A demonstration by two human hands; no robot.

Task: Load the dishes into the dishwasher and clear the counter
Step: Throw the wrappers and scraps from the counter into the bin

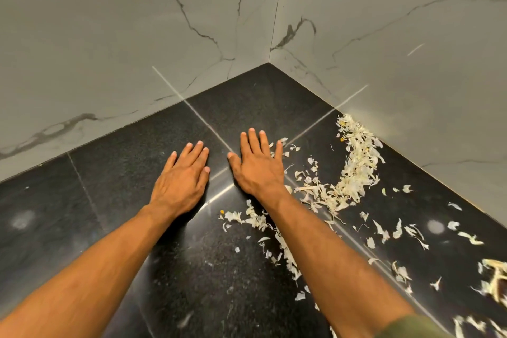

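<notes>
Glossy speckled black stone counter [247,96]

We seem to be in a home kitchen. A dark, speckled polished stone counter [247,101] runs into an inner corner where two walls [109,49] of pale, grey-veined marble-look tile meet. Food scraps, thin whitish peelings [354,167] like garlic or onion skins, lie scattered along the counter's right edge and piled against the right-hand wall.
</notes>
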